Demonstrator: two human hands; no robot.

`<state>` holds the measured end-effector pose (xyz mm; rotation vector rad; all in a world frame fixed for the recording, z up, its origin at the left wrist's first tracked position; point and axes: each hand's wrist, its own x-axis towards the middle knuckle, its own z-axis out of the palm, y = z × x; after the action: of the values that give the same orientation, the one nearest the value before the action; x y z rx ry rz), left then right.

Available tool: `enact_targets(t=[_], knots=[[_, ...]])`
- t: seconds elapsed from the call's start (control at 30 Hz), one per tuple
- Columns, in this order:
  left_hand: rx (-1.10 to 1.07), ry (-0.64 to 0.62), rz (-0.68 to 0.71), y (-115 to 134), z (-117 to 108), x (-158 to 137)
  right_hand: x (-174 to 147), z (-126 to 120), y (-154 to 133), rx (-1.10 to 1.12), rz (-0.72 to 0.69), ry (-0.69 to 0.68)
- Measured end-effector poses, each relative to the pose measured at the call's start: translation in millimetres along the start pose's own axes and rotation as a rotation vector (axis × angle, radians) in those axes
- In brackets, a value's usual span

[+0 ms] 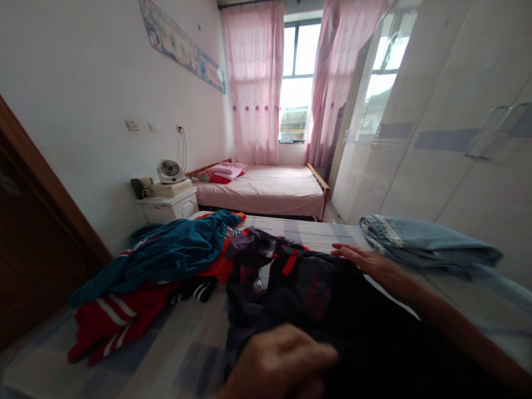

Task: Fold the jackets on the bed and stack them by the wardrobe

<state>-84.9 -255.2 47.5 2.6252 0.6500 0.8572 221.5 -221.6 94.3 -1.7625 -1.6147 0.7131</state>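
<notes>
Teal garment (178,249) near the bed's (166,349) left edge; left hand (282,360) curled, grasp impossible to tell, over the dark garment (307,288) mid-bed; right hand (366,260), fingers released, at its far side; folded denim (428,241) by the right edge

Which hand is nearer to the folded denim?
The right. The right hand is at the dark garment's far edge, just left of the folded denim; the left hand is low in front, farther from it.
</notes>
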Motion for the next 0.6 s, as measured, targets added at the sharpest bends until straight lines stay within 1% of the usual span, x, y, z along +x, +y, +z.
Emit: enact_targets(t=[0.03, 0.07, 0.1, 0.13, 0.17, 0.23, 0.3, 0.37, 0.43, 0.47, 0.5, 0.53, 0.6], knots=[[0.061, 0.052, -0.092, -15, -5, 1, 4, 4, -2, -0.061, -0.032, -0.002], [0.139, 0.11, -0.214, -31, -10, 0, 10, 8, -3, -0.113, -0.064, 0.001], [0.23, 0.162, -0.358, -48, -13, -1, 17, 12, -5, -0.158, -0.101, 0.004], [0.294, 0.186, -0.494, -65, -15, -4, 25, 18, -7, -0.203, -0.142, 0.01], [0.318, 0.183, -0.614, -80, -15, -7, 33, 24, -11, -0.253, -0.185, 0.023], [0.223, 0.123, -0.761, -101, -11, -12, 49, 41, -21, -0.361, -0.258, 0.044], [0.049, 0.099, -0.819, -111, -6, -10, 63, 63, -33, -0.418, -0.277, 0.044], [-0.15, 0.13, -0.801, -110, -3, 0, 73, 84, -43, -0.409, -0.263, 0.038], [-0.333, 0.195, -0.759, -102, -9, 14, 80, 96, -51, -0.379, -0.25, 0.063], [-0.401, 0.238, -0.737, -98, -16, 21, 81, 95, -55, -0.368, -0.24, 0.092], [-0.442, 0.29, -0.722, -93, -25, 28, 81, 89, -57, -0.365, -0.227, 0.131], [-0.449, 0.354, -0.717, -89, -36, 33, 79, 77, -58, -0.35, -0.212, 0.184], [-0.4, 0.506, -0.717, -81, -60, 39, 66, 39, -55, -0.274, -0.184, 0.34]])
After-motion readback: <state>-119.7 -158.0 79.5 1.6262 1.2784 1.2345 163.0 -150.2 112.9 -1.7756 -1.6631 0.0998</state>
